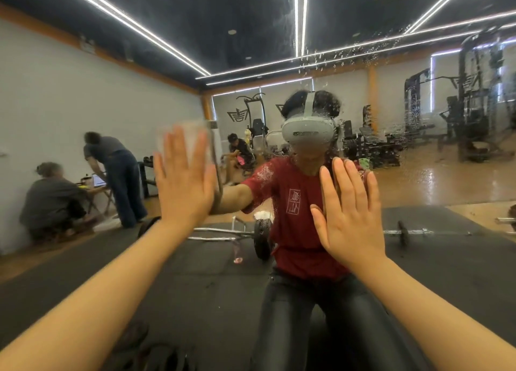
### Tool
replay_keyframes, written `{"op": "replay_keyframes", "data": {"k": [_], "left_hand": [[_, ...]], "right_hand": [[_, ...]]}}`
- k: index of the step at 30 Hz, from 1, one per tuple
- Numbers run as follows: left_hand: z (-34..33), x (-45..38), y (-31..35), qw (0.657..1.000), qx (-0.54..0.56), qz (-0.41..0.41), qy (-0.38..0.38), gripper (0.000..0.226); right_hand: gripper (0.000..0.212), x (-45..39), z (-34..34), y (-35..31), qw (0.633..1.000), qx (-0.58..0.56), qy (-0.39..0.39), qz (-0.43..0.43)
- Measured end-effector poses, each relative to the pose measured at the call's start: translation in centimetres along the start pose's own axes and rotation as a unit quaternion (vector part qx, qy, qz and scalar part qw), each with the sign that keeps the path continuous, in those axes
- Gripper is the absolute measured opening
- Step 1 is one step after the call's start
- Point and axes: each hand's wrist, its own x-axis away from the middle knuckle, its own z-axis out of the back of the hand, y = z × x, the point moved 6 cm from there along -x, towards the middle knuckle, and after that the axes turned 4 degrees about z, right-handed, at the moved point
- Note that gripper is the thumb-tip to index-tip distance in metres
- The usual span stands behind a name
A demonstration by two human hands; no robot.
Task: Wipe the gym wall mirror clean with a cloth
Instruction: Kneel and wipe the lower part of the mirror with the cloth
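I see the wall mirror [418, 175] filling nearly the whole view, its glass streaked with water droplets [349, 55] across the upper right. My left hand [185, 180] is flat against the glass left of centre, fingers straight and spread, pressing a pale cloth [192, 138] onto the mirror; the cloth shows blurred above and behind the fingertips. My right hand [350, 211] is raised right of centre, fingers straight and released, holding nothing; I cannot tell whether its palm touches the glass. In the reflection, a person in a red shirt [293, 203] wears a grey headset [308, 130]. A barbell [262, 238] lies on black floor mats [460, 259] behind, and gym machines [474, 105] stand at the far right.
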Motion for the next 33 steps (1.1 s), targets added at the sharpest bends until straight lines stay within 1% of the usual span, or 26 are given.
{"op": "replay_keyframes", "data": {"k": [1,2,3,4,5,7,9,11,13,15,18,21,23,26,30,33], "left_hand": [[0.9,-2.7,-0.2,0.997,0.03,0.063,0.016,0.059],[1.6,-4.9,0.0,0.993,0.046,0.109,0.027,0.059],[2.1,-6.5,0.6,0.989,0.046,0.133,0.037,0.059],[2.3,-7.4,1.4,0.989,0.038,0.139,0.044,0.059],[2.4,-7.6,2.1,0.99,0.033,0.131,0.047,0.059],[1.8,-6.2,3.1,0.996,0.029,0.071,0.038,0.059],[0.3,-2.4,3.6,1.0,0.015,-0.018,0.009,0.06],[-1.5,2.7,3.5,0.996,-0.009,-0.092,-0.011,0.059],[-2.8,7.0,2.8,0.991,-0.035,-0.126,-0.029,0.06],[-3.3,8.0,2.2,0.99,-0.043,-0.128,-0.042,0.062],[-2.1,3.9,3.1,0.991,-0.031,-0.121,-0.044,0.061],[0.0,-2.1,4.8,0.997,-0.001,-0.07,-0.016,0.06],[0.7,-3.7,5.7,0.999,0.001,-0.04,0.001,0.06],[-0.1,-2.0,5.9,0.999,0.003,-0.048,0.014,0.059],[-2.7,5.3,5.5,0.991,-0.027,-0.128,-0.008,0.062],[-3.3,7.5,5.0,0.988,-0.042,-0.15,-0.02,0.064]], "right_hand": [[0.066,0.0,0.0,0.0,1.0,-0.002,0.001,0.0],[0.066,0.0,0.0,-0.1,1.0,-0.002,0.002,0.0],[0.066,0.0,0.0,-0.1,1.0,-0.001,0.002,0.0],[0.065,-0.1,0.1,0.0,1.0,0.001,0.001,0.0],[0.065,0.0,0.1,0.0,1.0,0.002,0.0,0.0],[0.065,0.0,0.1,-0.1,1.0,0.001,-0.001,0.0],[0.065,0.0,0.0,-0.1,1.0,-0.003,-0.004,0.0],[0.065,0.0,0.0,0.0,1.0,0.0,-0.006,-0.001],[0.065,0.0,0.0,0.0,1.0,0.0,-0.007,-0.001],[0.065,0.0,0.0,0.0,1.0,-0.001,-0.006,-0.001],[0.065,0.0,-0.1,0.0,1.0,0.001,-0.007,-0.001],[0.064,0.0,0.0,0.0,1.0,-0.002,-0.003,0.0],[0.064,0.0,-0.1,0.0,1.0,-0.006,0.001,0.002],[0.064,0.0,-0.1,0.0,1.0,-0.004,0.004,0.001],[0.063,0.0,0.0,0.0,1.0,-0.004,0.009,0.002],[0.063,0.0,0.0,0.0,1.0,-0.005,0.012,0.003]]}}
